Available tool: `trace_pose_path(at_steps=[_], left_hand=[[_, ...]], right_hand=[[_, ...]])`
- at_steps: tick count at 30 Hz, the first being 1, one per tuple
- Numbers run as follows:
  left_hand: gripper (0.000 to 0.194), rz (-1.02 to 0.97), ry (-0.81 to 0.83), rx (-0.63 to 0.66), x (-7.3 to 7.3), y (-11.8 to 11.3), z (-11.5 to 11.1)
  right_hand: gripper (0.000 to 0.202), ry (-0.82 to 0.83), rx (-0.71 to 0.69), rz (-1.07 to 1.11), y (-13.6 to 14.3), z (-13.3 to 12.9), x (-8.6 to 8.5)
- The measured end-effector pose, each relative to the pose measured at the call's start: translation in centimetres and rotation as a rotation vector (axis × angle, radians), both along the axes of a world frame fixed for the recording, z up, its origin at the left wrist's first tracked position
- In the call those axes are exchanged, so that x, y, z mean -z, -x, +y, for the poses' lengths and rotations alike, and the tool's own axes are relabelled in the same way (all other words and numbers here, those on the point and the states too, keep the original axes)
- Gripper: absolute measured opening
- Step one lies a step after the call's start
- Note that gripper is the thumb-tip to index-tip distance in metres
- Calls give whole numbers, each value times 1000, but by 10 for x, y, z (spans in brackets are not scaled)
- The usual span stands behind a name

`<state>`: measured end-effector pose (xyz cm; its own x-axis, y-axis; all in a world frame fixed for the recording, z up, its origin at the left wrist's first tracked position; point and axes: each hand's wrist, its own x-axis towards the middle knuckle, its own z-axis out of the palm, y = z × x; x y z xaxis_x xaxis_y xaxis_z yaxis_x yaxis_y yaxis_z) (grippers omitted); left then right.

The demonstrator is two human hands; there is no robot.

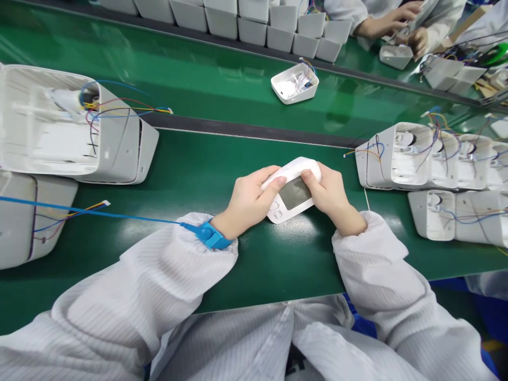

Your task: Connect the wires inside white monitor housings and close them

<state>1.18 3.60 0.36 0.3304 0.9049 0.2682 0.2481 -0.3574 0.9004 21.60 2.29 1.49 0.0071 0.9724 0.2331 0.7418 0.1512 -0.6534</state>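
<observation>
Between my two hands, just above the green table, is a white blood pressure monitor [294, 194] with a dark grey screen and round button outlines. My left hand [254, 196] grips its left end, the thumb lying on the upper front. Around that wrist sits a blue strap [212, 234] with a cord running left. My right hand [327, 190] holds the right end, thumb pressed near the screen's upper corner. The fingers behind the casing are hidden.
White housings with loose wires [71, 127] stand at the left; more wired housings [413, 153] line the right. One small open shell [295, 84] lies on the green strip beyond the dark rail [238, 132]. Across the back, a co-worker's hands [400, 24] handle a part near stacked shells [254, 32].
</observation>
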Motion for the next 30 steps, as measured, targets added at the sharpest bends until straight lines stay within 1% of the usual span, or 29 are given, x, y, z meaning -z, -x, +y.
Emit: trace_pose_path(at_steps=[4, 7, 9, 11, 13, 15, 16, 20, 25, 27, 30], left_hand=[[39, -60, -9, -2, 3, 1, 5], [42, -171, -2, -28, 5, 2, 9], [45, -261, 10, -82, 6, 2, 12], [47, -335, 14, -149, 7, 2, 14], [45, -378, -9, -193, 7, 3, 16], [44, -384, -52, -201, 7, 3, 17], [44, -377, -75, -195, 7, 3, 17], [45, -344, -109, -175, 8, 4, 16], [46, -332, -83, -135, 10, 4, 15], [46, -329, -68, -128, 10, 4, 15], [45, -326, -55, -123, 9, 4, 14]], right_hand=[[71, -14, -21, 140, -2, 0, 3], [71, -55, -14, 356, -4, 3, 7], [74, -42, -51, 495, -3, 4, 10], [75, 62, -141, 583, 0, 4, 12], [74, 215, -224, 625, 6, 2, 13], [66, 316, -247, 651, 12, -1, 13], [62, 324, -242, 664, 14, -3, 13], [52, 243, -216, 707, 15, -6, 11], [41, 148, -213, 733, 12, -8, 9], [40, 126, -216, 750, 13, -8, 8], [45, 123, -194, 744, 15, -9, 5]])
